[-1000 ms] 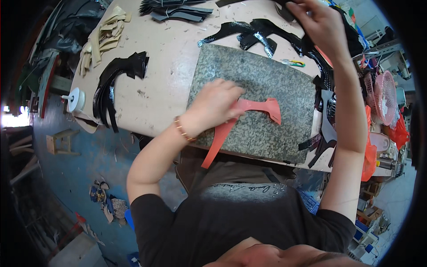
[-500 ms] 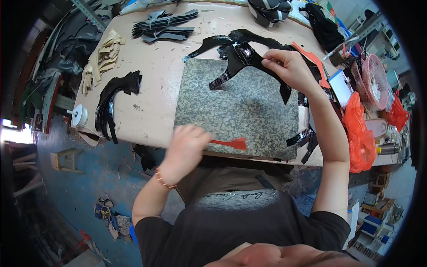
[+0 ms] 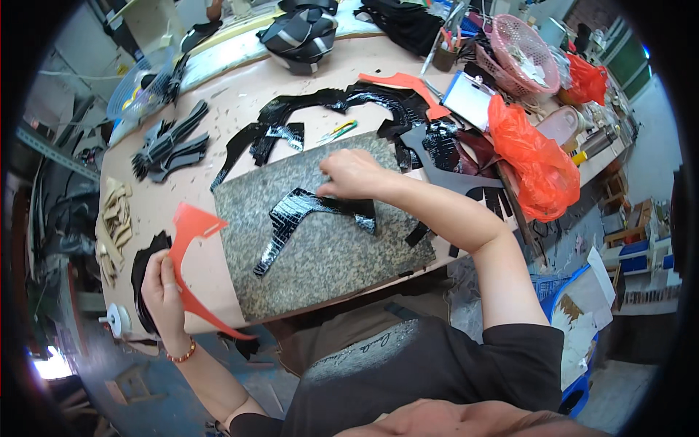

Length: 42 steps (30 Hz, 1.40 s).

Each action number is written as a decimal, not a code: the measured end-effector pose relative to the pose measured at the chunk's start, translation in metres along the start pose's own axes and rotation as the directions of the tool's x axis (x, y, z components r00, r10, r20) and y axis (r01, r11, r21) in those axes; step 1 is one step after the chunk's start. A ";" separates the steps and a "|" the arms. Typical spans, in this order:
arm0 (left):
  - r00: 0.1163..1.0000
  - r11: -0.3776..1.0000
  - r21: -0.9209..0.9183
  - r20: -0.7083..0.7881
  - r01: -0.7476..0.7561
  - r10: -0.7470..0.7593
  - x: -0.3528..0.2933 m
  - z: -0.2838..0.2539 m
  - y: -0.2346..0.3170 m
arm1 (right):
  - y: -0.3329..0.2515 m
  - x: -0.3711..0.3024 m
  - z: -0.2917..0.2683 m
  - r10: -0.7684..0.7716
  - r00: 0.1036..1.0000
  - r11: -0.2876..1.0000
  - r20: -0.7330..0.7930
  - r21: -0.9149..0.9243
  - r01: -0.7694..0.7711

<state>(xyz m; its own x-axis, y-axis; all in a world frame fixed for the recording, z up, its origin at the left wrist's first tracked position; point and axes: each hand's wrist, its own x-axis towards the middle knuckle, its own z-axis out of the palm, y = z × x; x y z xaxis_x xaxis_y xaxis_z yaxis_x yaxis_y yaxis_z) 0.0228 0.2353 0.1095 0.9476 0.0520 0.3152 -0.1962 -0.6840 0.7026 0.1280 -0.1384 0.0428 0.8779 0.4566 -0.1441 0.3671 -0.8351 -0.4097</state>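
My left hand point(image 3: 162, 295) grips a flat, curved orange-red template point(image 3: 191, 251) between thumb and fingers. It is raised over the table's left part, beside the stone slab point(image 3: 291, 288). On the slab lies a curved piece of glossy black crocodile-patterned material point(image 3: 291, 218), branching into narrow arms. The fingers of my right hand point(image 3: 353, 173) are curled in at the piece's upper edge, and the hand covers part of it. Beneath my left hand is a stack of black cut pieces point(image 3: 142, 280), partly hidden.
More black glossy pieces point(image 3: 302, 105) lie beyond the slab, along with another orange template point(image 3: 408, 84). Bundled dark strips point(image 3: 171, 146) and beige strips point(image 3: 113, 226) sit on the left. A red plastic bag point(image 3: 535, 171), clipboard point(image 3: 468, 95) and pink basket point(image 3: 520, 54) stand at right.
My left hand has moved left, and an orange-red template is raised in it. My right hand has come down over the slab, where a black piece now lies. The view has turned.
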 end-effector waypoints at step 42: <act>0.906 0.888 0.216 0.221 -0.406 0.361 -0.036 0.112 0.080 | -0.031 -0.053 -0.029 -0.344 0.932 0.870 -0.111 0.336 0.361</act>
<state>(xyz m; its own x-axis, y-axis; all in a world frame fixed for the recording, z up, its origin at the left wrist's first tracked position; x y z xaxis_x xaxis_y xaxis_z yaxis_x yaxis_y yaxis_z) 0.0016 0.0970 0.0826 0.8435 -0.3606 0.3980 -0.5047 -0.7856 0.3578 0.0791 -0.1455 0.0894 0.7262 0.6792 0.1064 0.5328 -0.4583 -0.7114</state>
